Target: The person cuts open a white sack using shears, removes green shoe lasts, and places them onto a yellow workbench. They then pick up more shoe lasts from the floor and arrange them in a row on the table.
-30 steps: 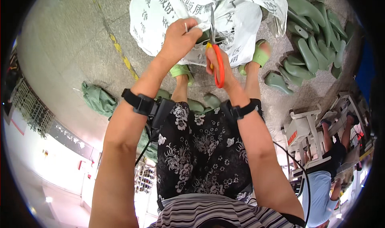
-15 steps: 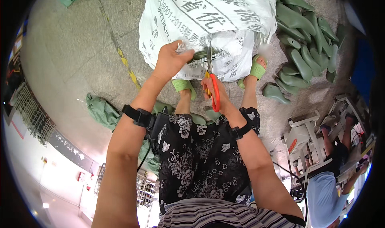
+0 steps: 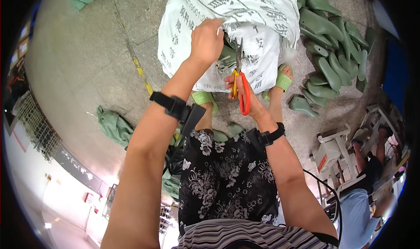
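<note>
A white woven sack (image 3: 177,43) with dark print lies in front of my feet, slit open along its near part, the cut edges frayed. Dark green shoe lasts (image 3: 227,56) show through the slit, partly hidden. My left hand (image 3: 205,42) is closed on the sack's torn upper edge, left of the opening. Scissors (image 3: 239,58) with red and yellow handles are in my right hand (image 3: 253,102), at the near side of the sack. Their blades point away from me over the slit and look nearly closed.
Many loose green shoe lasts (image 3: 328,69) are heaped on the floor right of the sack. Green cloth bundles (image 3: 113,125) lie on the left. My feet in green slippers (image 3: 284,79) stand beside the sack. A person in light blue (image 3: 356,214) is at the lower right, near a white machine frame (image 3: 330,152).
My left hand has moved away from me and right, pulling the sack's torn edge up and widening the slit. The scissors have shifted slightly right with my right hand.
</note>
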Available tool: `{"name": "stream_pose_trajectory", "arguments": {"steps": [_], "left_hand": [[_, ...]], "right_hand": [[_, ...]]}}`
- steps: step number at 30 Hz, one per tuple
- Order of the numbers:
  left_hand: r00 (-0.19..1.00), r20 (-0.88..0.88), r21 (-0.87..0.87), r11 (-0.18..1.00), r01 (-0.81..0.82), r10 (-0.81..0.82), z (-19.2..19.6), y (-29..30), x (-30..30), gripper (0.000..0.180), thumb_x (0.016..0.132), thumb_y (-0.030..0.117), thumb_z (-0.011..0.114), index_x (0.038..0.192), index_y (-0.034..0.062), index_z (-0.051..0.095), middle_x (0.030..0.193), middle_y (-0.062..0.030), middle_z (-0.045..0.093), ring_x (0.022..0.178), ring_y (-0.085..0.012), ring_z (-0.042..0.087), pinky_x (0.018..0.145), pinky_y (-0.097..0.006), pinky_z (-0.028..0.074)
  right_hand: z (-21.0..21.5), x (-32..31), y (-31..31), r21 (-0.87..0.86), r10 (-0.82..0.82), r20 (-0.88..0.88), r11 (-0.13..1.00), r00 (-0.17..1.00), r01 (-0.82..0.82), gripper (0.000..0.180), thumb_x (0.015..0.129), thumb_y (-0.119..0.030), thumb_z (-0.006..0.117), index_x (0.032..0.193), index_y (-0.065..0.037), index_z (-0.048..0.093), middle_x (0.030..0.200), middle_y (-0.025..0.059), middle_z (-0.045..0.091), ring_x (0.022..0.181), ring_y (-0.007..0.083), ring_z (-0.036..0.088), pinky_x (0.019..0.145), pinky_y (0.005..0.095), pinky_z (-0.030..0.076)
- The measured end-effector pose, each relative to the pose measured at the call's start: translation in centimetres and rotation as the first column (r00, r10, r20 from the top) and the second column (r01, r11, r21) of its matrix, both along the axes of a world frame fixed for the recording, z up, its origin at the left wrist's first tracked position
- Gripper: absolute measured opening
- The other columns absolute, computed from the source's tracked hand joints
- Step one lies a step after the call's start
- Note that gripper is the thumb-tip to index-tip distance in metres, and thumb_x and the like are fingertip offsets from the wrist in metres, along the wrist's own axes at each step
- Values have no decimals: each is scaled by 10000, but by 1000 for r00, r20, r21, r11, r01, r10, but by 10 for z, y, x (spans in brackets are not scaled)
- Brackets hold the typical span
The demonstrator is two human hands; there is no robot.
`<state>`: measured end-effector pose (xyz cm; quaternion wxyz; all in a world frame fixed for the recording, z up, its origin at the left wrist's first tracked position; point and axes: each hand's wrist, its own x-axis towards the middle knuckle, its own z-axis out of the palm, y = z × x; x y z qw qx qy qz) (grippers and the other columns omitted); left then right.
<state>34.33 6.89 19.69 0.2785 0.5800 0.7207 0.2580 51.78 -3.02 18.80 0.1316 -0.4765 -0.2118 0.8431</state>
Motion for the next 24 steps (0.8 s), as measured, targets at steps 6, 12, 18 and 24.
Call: {"name": "stream_pose_trajectory", "arguments": {"steps": [6,12,18,24], "left_hand": [[996,13,-122,988,90,-90,15,-9,-17,149,789,84,584,890,-16,628,786,-185,629,653,-299,604,628,-351,474],[992,123,-301,952,52,-15,28,-7,-18,150,814,104,571,880,-19,625,622,-164,583,528,-243,539,542,-324,434],[974,208,-261,954,147,-93,23,-6,-16,177,842,110,539,913,-37,606,628,-145,579,551,-183,518,557,-312,427],[975,141,-212,957,200,-172,23,-39,-63,149,865,106,529,892,-34,570,679,-71,557,645,-97,469,594,-269,410]], "right_hand": [[-4,-43,28,19,-33,-63,999,997,34,549,881,-569,430,1094,-63,454,1005,52,479,890,126,442,698,244,391],[1,-68,40,-25,-345,-129,938,930,345,499,861,-572,478,939,-80,488,869,14,460,755,90,437,603,221,376],[-9,-73,64,199,-314,-148,920,938,339,464,855,-515,536,898,-55,497,719,-5,427,596,89,391,546,223,349],[-6,-51,26,281,-399,146,894,905,348,383,876,-390,530,749,-29,511,653,20,514,573,95,466,507,275,377]]}}
